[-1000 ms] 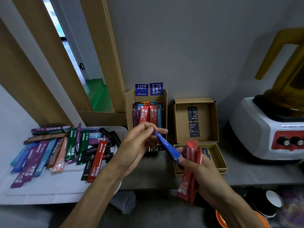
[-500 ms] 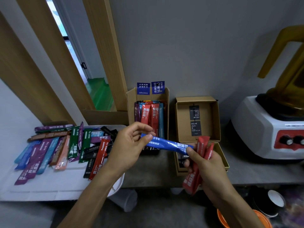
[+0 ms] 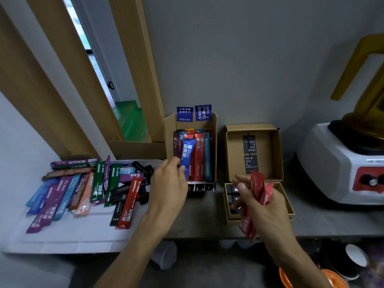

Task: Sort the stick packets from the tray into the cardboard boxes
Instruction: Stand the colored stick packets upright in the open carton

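Observation:
My left hand (image 3: pixel 169 183) pinches a blue stick packet (image 3: pixel 187 156) by its lower end and holds it upright against the packets that stand in the tall cardboard box (image 3: pixel 214 129). Purple, red and light blue sticks fill that box. My right hand (image 3: pixel 261 202) grips a bundle of red stick packets (image 3: pixel 256 196) above the low open cardboard box (image 3: pixel 289 202), whose lid (image 3: pixel 232 154) stands up behind it. Dark packets lie inside the low box. The white tray (image 3: pixel 68 238) at the left carries several loose packets in purple, blue, green, black and red.
A white blender base (image 3: pixel 340 163) with a red panel and amber jug stands at the right on the grey counter (image 3: pixel 203 215). Below the counter edge are a white cup, dark dishes and an orange bowl (image 3: pixel 332 279). A wooden door frame rises at the back left.
My left hand took the blue packet from the right hand, turned it upright and carried it up to the tall box. My right hand kept the red packets and stayed over the low box.

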A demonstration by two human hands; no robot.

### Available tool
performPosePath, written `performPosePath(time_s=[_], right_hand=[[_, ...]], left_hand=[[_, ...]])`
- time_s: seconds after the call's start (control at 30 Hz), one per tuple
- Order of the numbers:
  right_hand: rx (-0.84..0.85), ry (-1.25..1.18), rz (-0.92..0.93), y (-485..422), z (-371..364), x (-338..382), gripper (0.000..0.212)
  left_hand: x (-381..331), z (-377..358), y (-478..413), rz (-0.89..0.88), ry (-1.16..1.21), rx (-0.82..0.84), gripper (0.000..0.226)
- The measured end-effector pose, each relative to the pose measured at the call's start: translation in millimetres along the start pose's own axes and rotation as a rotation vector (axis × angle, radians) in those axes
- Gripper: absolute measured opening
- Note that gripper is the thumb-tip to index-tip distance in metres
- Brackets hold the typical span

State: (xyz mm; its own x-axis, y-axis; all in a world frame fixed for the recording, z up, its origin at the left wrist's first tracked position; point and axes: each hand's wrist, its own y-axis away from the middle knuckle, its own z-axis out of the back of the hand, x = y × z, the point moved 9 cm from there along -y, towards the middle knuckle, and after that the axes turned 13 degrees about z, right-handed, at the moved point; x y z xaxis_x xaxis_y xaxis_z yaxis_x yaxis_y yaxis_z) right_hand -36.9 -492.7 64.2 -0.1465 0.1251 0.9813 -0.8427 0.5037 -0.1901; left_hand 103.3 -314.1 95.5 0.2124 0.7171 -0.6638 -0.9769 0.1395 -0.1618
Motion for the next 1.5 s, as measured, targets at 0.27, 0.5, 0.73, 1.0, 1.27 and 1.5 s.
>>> performPosePath(time_s=[0.27,0.5,0.73,1.0,1.27,1.5], right_hand=[[0.028,-0.004,-0.062,8,-7,-13,0.012],[0.045,-0.016,-0.060,8,-6,-14,0.015],[0.001,-0.077,-0.068,8,1,-13,0.010],[-0.087,-0.246,-0.118,-6,21,-22,0.041],[-0.065,-0.306,-0.082,-16,14,-19,0.043],[-0.032,-0.206,-0.129,-9,25,-34,0.043]], left_hand=[[0,-29,-21,0.013,-0.148,-0.047,0.045],[0,-43,-32,0.058,-0.298,-0.073,0.060],[3,-56,-26,0.045,-0.234,-0.058,0.046],[-22,-49,45,0.034,0.257,0.322,0.007],[-24,-63,82,0.208,0.624,0.601,0.009],[-1,-41,73,0.378,0.916,0.450,0.022]])
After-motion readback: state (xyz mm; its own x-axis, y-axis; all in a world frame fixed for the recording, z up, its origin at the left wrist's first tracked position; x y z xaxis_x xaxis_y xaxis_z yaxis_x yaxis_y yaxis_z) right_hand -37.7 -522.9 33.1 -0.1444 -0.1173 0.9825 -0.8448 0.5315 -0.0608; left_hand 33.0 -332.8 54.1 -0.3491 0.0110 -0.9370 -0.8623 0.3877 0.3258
